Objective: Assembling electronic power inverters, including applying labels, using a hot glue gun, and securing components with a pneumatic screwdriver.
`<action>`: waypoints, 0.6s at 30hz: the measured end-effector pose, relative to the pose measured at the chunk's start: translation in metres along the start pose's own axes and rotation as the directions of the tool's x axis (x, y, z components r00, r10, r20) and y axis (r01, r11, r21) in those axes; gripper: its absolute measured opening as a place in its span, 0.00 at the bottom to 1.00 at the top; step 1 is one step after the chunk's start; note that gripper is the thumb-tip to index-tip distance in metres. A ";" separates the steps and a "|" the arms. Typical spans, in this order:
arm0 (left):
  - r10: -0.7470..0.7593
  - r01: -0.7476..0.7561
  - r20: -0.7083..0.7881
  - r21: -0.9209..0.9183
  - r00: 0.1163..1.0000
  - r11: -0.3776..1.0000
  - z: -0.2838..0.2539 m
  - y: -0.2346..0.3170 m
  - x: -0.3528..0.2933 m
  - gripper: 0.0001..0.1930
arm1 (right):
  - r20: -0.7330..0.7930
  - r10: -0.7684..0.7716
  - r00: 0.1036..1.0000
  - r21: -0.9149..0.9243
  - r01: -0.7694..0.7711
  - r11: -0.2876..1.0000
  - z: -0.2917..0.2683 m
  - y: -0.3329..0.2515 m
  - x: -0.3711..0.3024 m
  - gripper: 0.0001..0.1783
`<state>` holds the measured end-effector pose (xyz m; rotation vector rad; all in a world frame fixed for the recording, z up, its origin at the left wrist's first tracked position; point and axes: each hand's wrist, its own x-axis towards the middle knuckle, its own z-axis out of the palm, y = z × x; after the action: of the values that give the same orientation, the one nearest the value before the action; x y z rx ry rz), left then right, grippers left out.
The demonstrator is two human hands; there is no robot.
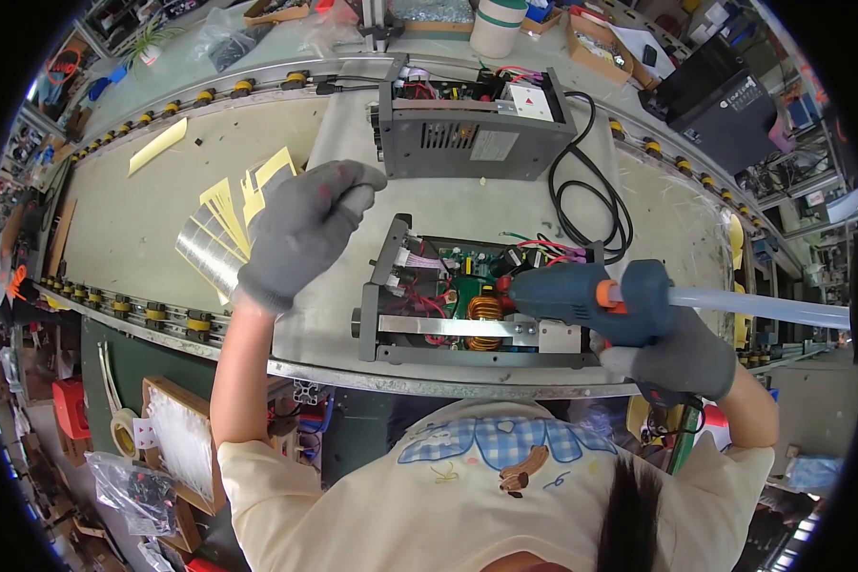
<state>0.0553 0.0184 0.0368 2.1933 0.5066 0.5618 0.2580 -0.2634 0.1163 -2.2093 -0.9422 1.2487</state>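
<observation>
My right hand, in a grey glove, is wrapped round the handle of a blue hot glue gun. A long translucent glue stick runs out of its back. The gun's nozzle points left, over an open dark metal device with a green circuit board, a copper coil and coloured wires inside. Whether the nozzle touches anything I cannot tell. My left hand, also gloved, hovers left of this device with fingers curled and pressed together. What they hold, if anything, is hidden.
Behind stands a second dark device with a black cable coiled at its right. Yellow-edged label sheets lie beside my left hand. Roller rails edge the bench. A white tub and cardboard boxes stand at the back.
</observation>
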 end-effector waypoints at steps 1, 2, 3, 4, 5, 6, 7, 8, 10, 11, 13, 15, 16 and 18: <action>0.003 -0.003 -0.001 -0.007 1.000 1.000 0.003 -0.005 0.005 0.09 | 0.033 0.014 0.999 -0.038 -0.013 0.999 0.000 -0.004 0.003 0.24; 0.066 -0.066 -0.005 0.052 0.998 0.996 0.007 -0.007 0.011 0.09 | 0.028 0.020 0.999 -0.042 -0.019 0.999 0.000 -0.006 0.005 0.24; 0.124 -0.123 -0.005 0.115 0.992 0.986 0.010 -0.007 0.016 0.09 | 0.024 -0.027 0.999 -0.107 0.030 0.994 0.000 -0.006 0.006 0.23; 0.123 -0.122 -0.003 0.110 0.992 0.986 0.013 -0.009 0.024 0.09 | 0.022 -0.074 0.997 -0.171 0.076 0.982 -0.001 -0.007 0.008 0.23; 0.206 -0.201 -0.017 0.160 0.978 0.966 0.016 -0.011 0.032 0.09 | 0.022 -0.068 0.997 -0.171 0.071 0.983 -0.002 -0.009 0.010 0.23; 0.289 -0.277 -0.027 0.213 0.957 0.937 0.019 -0.011 0.039 0.09 | 0.022 -0.109 0.994 -0.212 0.111 0.971 -0.002 -0.011 0.013 0.23; 0.266 -0.246 -0.057 0.237 0.962 0.940 0.021 -0.009 0.046 0.10 | 0.024 -0.150 0.988 -0.253 0.151 0.956 -0.002 -0.014 0.016 0.23; 0.264 -0.245 -0.056 0.233 0.963 0.941 0.024 -0.009 0.053 0.10 | 0.024 -0.146 0.989 -0.253 0.147 0.956 -0.002 -0.017 0.017 0.23; 0.421 -0.365 -0.016 0.469 0.907 0.804 0.031 -0.011 0.072 0.13 | 0.026 -0.133 0.991 -0.269 0.135 0.954 -0.001 -0.025 0.018 0.23; 0.318 -0.306 0.069 0.522 0.945 0.796 0.034 -0.009 0.082 0.18 | 0.022 -0.127 0.992 -0.271 0.129 0.954 -0.001 -0.028 0.019 0.23; 0.363 -0.347 0.097 0.591 0.927 0.728 0.044 -0.017 0.101 0.20 | 0.031 -0.077 0.997 -0.314 0.083 0.946 -0.001 -0.033 0.023 0.23; 0.360 -0.353 0.152 0.716 0.921 0.602 0.055 -0.023 0.119 0.25 | 0.019 -0.061 0.998 -0.311 0.064 0.948 -0.002 -0.037 0.023 0.23; 0.360 -0.354 0.152 0.715 0.920 0.603 0.063 -0.027 0.125 0.25 | 0.014 -0.051 0.999 -0.306 0.053 0.951 -0.003 -0.038 0.024 0.23; 0.211 -0.274 0.181 0.752 0.960 0.600 0.073 -0.032 0.135 0.27 | 0.043 -0.119 0.992 -0.367 0.126 0.921 -0.006 -0.034 0.028 0.22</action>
<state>0.2004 0.0650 -0.0005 3.1499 0.4537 0.4357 0.2617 -0.2197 0.1254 -2.3718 -1.4001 1.1081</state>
